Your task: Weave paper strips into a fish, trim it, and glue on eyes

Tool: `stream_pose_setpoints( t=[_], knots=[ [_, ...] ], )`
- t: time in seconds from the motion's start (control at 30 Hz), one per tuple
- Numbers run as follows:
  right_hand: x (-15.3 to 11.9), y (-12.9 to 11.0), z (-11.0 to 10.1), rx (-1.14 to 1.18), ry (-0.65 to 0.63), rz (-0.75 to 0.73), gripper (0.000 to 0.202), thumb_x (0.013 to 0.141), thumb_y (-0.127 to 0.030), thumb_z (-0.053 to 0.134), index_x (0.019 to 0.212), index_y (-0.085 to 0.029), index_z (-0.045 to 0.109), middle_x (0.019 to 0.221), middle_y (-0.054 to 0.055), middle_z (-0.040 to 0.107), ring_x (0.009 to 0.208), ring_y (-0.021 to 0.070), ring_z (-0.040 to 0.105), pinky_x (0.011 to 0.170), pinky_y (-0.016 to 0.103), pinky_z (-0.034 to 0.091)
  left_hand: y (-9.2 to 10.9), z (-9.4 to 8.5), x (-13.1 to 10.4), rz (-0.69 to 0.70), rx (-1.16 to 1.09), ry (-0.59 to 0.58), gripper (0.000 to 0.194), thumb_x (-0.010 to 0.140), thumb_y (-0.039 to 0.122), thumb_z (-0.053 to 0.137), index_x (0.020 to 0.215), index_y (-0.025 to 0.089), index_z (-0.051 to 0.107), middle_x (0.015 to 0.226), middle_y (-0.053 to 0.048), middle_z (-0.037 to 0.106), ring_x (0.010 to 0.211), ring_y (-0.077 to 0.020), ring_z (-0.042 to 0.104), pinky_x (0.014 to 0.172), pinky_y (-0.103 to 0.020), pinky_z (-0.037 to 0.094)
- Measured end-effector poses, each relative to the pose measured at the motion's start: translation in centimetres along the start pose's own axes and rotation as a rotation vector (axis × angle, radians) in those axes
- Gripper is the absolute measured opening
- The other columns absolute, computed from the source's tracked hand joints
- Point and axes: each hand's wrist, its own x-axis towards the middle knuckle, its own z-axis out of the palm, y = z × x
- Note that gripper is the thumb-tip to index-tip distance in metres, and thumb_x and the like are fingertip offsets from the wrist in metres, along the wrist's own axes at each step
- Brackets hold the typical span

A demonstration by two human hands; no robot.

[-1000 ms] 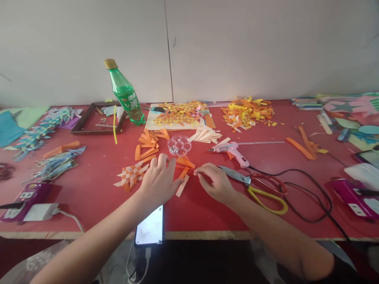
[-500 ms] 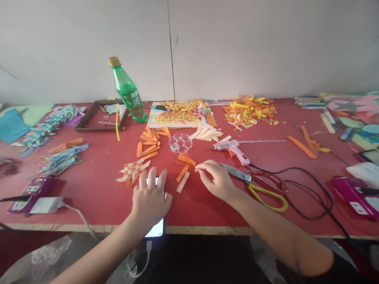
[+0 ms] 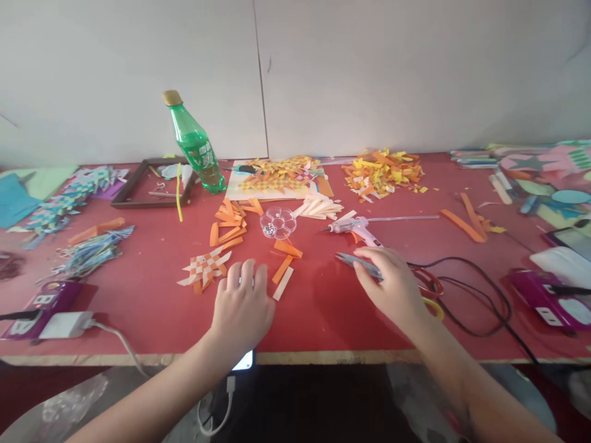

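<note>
My left hand (image 3: 242, 304) is palm down over a phone (image 3: 244, 360), fingers slightly bent and a little apart. It covers most of the phone, whose lit lower corner shows at the table edge. My right hand (image 3: 392, 286) is over the scissors (image 3: 357, 263), thumb and forefinger apart on either side of the blades; whether it touches them I cannot tell. Part of the yellow handle (image 3: 434, 309) shows behind the wrist. Between the hands lie orange paper strips (image 3: 282, 269) and a cream strip (image 3: 283, 283). A woven orange-and-cream paper piece (image 3: 203, 269) rests beyond my left hand.
A pink glue gun (image 3: 357, 229) lies past my right hand, its cable (image 3: 501, 295) looping right. A clear flower-shaped tray (image 3: 278, 223) sits mid-table. Behind stand a green bottle (image 3: 196, 144) and a yellow-orange paper pile (image 3: 383, 172). Purple power strips (image 3: 549, 298) flank the work area.
My right hand has moved right, from beside the orange strips to over the scissors, and its fingers have spread. My left hand has shifted slightly right over the phone, hiding more of it.
</note>
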Motion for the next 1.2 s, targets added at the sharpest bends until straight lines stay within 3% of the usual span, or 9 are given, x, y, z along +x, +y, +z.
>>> stream_pose_setpoints(
  t=[0.13, 0.3, 0.47, 0.63, 0.73, 0.83, 0.93, 1.03, 1.2],
  knots=[
    [-2.6, 2.3, -0.1, -0.047, -0.026, -0.039, 0.014, 0.088, -0.022, 0.056, 0.100, -0.021, 0.063, 0.097, 0.009, 0.070, 0.096, 0.0281, 0.064, 0.088, 0.047, 0.051, 1.2, 0.1, 1.4, 0.110, -0.095, -0.035, 0.021, 0.094, 0.028, 0.044, 0.099, 0.018, 0.063, 0.094, -0.010, 0.064, 0.085, -0.0251, 0.060, 0.075, -0.037, 0.053],
    [-4.1, 3.9, -0.7, -0.085, -0.040, -0.063, 0.013, 0.089, -0.021, 0.055, 0.100, -0.021, 0.062, 0.095, 0.008, 0.070, 0.092, 0.0257, 0.065, 0.085, 0.045, 0.053, 2.0, 1.1, 3.2, 0.144, -0.140, -0.049, 0.020, 0.094, 0.028, 0.047, 0.103, 0.018, 0.063, 0.101, -0.011, 0.062, 0.089, -0.0272, 0.059, 0.073, -0.037, 0.051],
    [-4.0, 3.9, -1.3, -0.123, -0.008, -0.058, 0.009, 0.088, -0.023, 0.055, 0.093, -0.023, 0.063, 0.090, 0.007, 0.071, 0.089, 0.0242, 0.067, 0.084, 0.041, 0.053, 1.7, 2.0, 4.2, 0.165, -0.191, -0.049, 0.018, 0.094, 0.029, 0.050, 0.090, 0.018, 0.063, 0.096, -0.010, 0.062, 0.092, -0.0266, 0.060, 0.079, -0.037, 0.051],
    [-0.3, 3.1, -2.5, -0.201, -0.010, 0.076, 0.016, 0.090, -0.032, 0.051, 0.092, -0.023, 0.064, 0.089, 0.009, 0.072, 0.085, 0.0234, 0.066, 0.082, 0.038, 0.051, 1.1, 2.8, 4.3, 0.150, -0.280, -0.004, 0.017, 0.094, 0.029, 0.050, 0.090, 0.017, 0.062, 0.095, -0.010, 0.061, 0.087, -0.0262, 0.059, 0.080, -0.040, 0.050],
    [3.8, 3.7, -3.0, -0.249, -0.188, 0.196, 0.021, 0.087, -0.037, 0.053, 0.096, -0.023, 0.065, 0.092, 0.007, 0.073, 0.078, 0.0223, 0.067, 0.068, 0.033, 0.049, 1.0, 3.1, 4.3, 0.150, -0.370, 0.011, 0.020, 0.095, 0.023, 0.046, 0.086, 0.017, 0.062, 0.091, -0.009, 0.061, 0.085, -0.0249, 0.059, 0.083, -0.041, 0.049],
    [6.8, 4.8, -2.6, -0.284, -0.417, 0.305, 0.024, 0.079, -0.045, 0.061, 0.078, -0.022, 0.066, 0.068, 0.003, 0.069, 0.053, 0.0182, 0.059, 0.050, 0.029, 0.039, 1.0, 3.0, 4.3, 0.132, -0.492, 0.004, 0.022, 0.093, 0.017, 0.044, 0.083, 0.016, 0.064, 0.084, -0.009, 0.061, 0.080, -0.0238, 0.058, 0.082, -0.041, 0.048],
    [7.4, 5.4, -1.2, -0.317, -0.531, 0.361, 0.015, 0.075, -0.032, 0.059, 0.065, -0.021, 0.059, 0.064, 0.002, 0.065, 0.051, 0.0162, 0.055, 0.050, 0.027, 0.035, 0.9, 2.6, 4.6, 0.108, -0.676, -0.005, 0.021, 0.090, 0.015, 0.047, 0.078, 0.018, 0.065, 0.081, -0.008, 0.061, 0.081, -0.0232, 0.057, 0.084, -0.041, 0.046],
    [6.8, 5.3, -0.1, -0.360, -0.497, 0.384, 0.002, 0.068, -0.021, 0.057, 0.068, -0.020, 0.056, 0.080, 0.007, 0.065, 0.067, 0.0194, 0.058, 0.056, 0.028, 0.037, 0.7, 2.4, 4.9, 0.057, -0.930, -0.012, 0.014, 0.088, 0.024, 0.055, 0.078, 0.019, 0.065, 0.083, -0.006, 0.064, 0.083, -0.0219, 0.059, 0.084, -0.038, 0.047],
    [6.6, 4.2, -0.6, -0.400, -0.233, 0.443, 0.021, 0.071, -0.026, 0.054, 0.089, -0.016, 0.055, 0.094, 0.017, 0.062, 0.078, 0.0267, 0.059, 0.061, 0.033, 0.039, 0.6, 3.1, 5.8, -0.098, -1.409, -0.075, 0.023, 0.092, 0.039, 0.049, 0.090, 0.018, 0.060, 0.076, -0.003, 0.063, 0.064, -0.0144, 0.060, 0.060, -0.027, 0.050]
  ],
)
